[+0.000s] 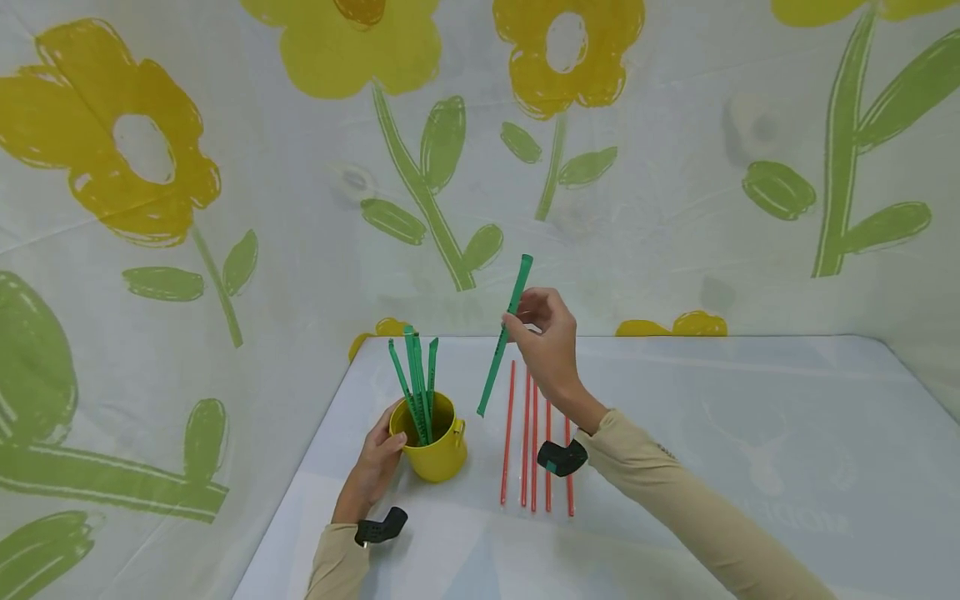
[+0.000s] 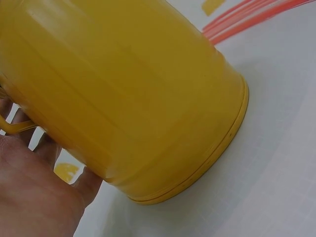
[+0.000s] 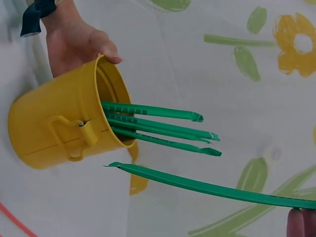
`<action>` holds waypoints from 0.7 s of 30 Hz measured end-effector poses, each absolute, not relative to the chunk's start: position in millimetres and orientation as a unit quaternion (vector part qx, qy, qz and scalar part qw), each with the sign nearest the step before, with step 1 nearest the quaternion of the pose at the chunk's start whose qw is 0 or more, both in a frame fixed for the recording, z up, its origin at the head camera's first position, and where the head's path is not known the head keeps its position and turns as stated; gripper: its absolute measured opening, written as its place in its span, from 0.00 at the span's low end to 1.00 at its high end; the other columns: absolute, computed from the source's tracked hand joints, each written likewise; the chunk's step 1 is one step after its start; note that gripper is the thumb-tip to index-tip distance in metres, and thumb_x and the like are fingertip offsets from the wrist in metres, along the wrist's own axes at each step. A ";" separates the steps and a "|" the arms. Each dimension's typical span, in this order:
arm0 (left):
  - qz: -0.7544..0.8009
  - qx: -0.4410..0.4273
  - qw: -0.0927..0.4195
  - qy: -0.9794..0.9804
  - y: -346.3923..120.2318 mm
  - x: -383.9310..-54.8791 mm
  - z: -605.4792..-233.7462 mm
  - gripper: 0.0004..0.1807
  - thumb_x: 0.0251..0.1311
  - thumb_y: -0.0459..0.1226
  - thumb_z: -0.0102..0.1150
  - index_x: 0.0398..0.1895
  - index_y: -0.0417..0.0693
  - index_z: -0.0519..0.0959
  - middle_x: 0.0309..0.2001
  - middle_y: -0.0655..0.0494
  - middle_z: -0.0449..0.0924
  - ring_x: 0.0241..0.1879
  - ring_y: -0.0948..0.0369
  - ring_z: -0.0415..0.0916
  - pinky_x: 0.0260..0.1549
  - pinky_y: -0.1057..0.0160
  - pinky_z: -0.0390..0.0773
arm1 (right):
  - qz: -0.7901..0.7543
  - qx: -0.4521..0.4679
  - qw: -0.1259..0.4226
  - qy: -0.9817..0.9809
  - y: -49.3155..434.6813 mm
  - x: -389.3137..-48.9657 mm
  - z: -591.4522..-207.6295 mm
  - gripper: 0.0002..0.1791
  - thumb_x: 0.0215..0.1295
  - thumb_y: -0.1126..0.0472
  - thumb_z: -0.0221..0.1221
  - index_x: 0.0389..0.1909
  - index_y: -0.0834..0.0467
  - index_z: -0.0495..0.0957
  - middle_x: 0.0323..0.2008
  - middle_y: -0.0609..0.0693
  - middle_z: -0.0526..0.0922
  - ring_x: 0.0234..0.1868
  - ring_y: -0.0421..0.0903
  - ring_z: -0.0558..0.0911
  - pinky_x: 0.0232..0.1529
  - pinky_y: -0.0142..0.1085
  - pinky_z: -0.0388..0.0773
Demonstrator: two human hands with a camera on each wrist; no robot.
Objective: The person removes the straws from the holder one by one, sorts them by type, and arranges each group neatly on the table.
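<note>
My right hand (image 1: 551,346) pinches a slim green wrapped straw (image 1: 495,367) between thumb and fingers. The straw slants in the air to the right of a small yellow bucket (image 1: 438,462), its lower end level with the rim. Gripping the bucket from its left side is my left hand (image 1: 375,467), thumb at the rim. Several more green wrapped straws (image 3: 158,111) lean inside, their printed lengths sticking out past the rim. In the left wrist view the bucket's wall (image 2: 123,98) fills most of the picture, with my fingers behind it.
Several red straws (image 1: 534,450) lie side by side on the white table (image 1: 675,500), right of the bucket and partly beneath my right arm. A flower-printed cloth (image 1: 660,208) hangs behind the table and along its left side.
</note>
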State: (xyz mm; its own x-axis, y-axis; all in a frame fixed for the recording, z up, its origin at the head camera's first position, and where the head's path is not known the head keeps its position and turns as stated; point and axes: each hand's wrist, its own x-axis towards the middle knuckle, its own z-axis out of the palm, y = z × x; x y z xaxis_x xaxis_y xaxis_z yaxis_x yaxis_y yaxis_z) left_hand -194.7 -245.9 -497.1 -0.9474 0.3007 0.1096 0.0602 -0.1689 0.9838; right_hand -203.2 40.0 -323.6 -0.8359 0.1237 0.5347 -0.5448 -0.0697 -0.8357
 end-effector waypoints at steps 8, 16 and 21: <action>0.753 0.138 0.077 0.638 -246.9 -194.7 -498.9 0.34 0.62 0.35 0.44 0.72 0.43 0.51 0.67 0.52 0.57 0.64 0.61 0.58 0.59 0.72 0.61 | 0.703 0.149 0.236 -0.654 54.0 -203.4 -332.1 0.14 0.59 0.76 0.56 0.45 0.74 0.69 0.38 0.67 0.75 0.35 0.61 0.77 0.34 0.47 0.81; 0.758 0.128 0.077 0.635 -245.6 -192.0 -496.2 0.33 0.62 0.35 0.45 0.72 0.44 0.52 0.66 0.52 0.57 0.64 0.60 0.57 0.59 0.72 0.61 | 0.691 0.139 0.233 -0.671 65.9 -202.1 -335.3 0.15 0.59 0.75 0.57 0.46 0.74 0.69 0.39 0.68 0.75 0.36 0.64 0.77 0.34 0.50 0.80; 0.756 0.131 0.074 0.637 -243.6 -192.3 -495.2 0.34 0.62 0.35 0.45 0.72 0.43 0.51 0.67 0.51 0.56 0.64 0.60 0.57 0.59 0.72 0.61 | 0.684 0.130 0.236 -0.678 73.5 -206.0 -343.1 0.14 0.59 0.74 0.57 0.46 0.73 0.70 0.38 0.66 0.75 0.35 0.61 0.77 0.32 0.44 0.81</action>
